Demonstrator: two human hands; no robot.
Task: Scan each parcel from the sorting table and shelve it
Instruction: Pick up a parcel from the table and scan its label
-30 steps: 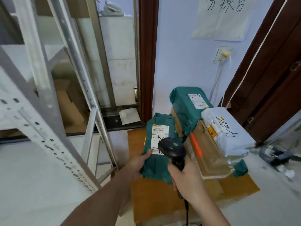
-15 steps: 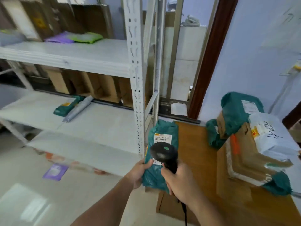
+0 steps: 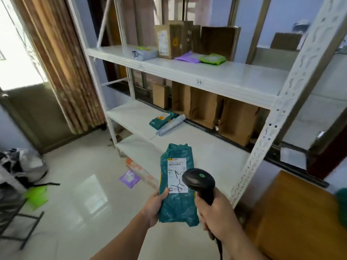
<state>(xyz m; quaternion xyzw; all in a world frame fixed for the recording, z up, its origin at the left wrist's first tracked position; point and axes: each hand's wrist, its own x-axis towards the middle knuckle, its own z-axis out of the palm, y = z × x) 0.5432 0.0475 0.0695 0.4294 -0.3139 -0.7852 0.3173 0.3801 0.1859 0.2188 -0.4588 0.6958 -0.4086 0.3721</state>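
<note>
The view is swinging off the table (image 3: 293,212), now at 4 o'clock, and onto the rack (image 3: 216,76), which is filling 12 o'clock; the parcel (image 3: 177,201) is coming along, so shelving is likely next. The left hand (image 3: 155,208) is grasping the parcel's left edge, mid-air at 6 o'clock. The right hand (image 3: 216,215) is clenching the scanner (image 3: 200,182). The parcel is a crinkled teal bag with a white scribbled label.

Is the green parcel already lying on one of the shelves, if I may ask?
No, the green parcel is held in the left hand, in front of the shelves.
</note>
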